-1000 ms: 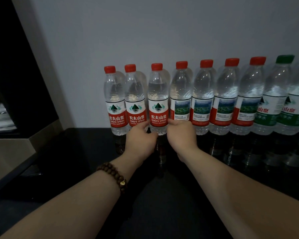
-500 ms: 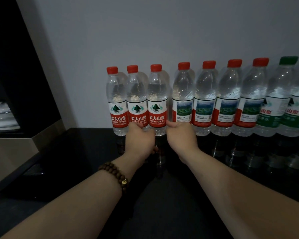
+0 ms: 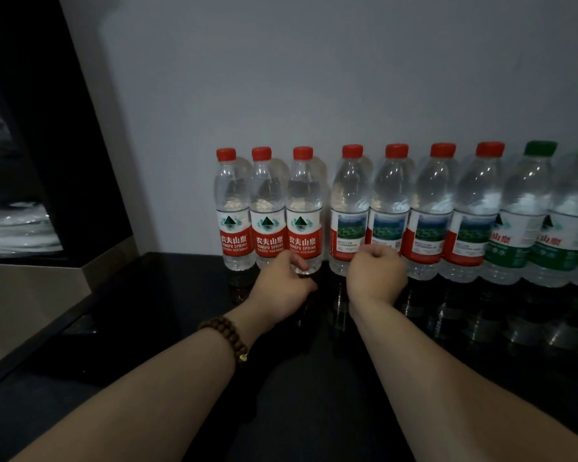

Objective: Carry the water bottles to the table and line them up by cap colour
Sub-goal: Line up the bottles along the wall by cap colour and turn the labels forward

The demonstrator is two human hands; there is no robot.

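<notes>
Upper left: a dark cabinet (image 3: 30, 128). Centre: the water bottles stand upright in one row on the black table (image 3: 181, 328), against the grey wall (image 3: 314, 78). Three red-capped bottles with red labels (image 3: 267, 211) stand close together. After a narrow gap come four red-capped bottles with picture labels (image 3: 391, 201), then green-capped bottles (image 3: 528, 211) at the right edge. The left hand (image 3: 281, 285), a beaded bracelet (image 3: 226, 335) on its wrist, curls its fingers at the foot of the third bottle (image 3: 303, 208); a true grip cannot be told. The right hand (image 3: 374, 275) is fisted before the fourth and fifth bottles; whether it holds one cannot be told.
</notes>
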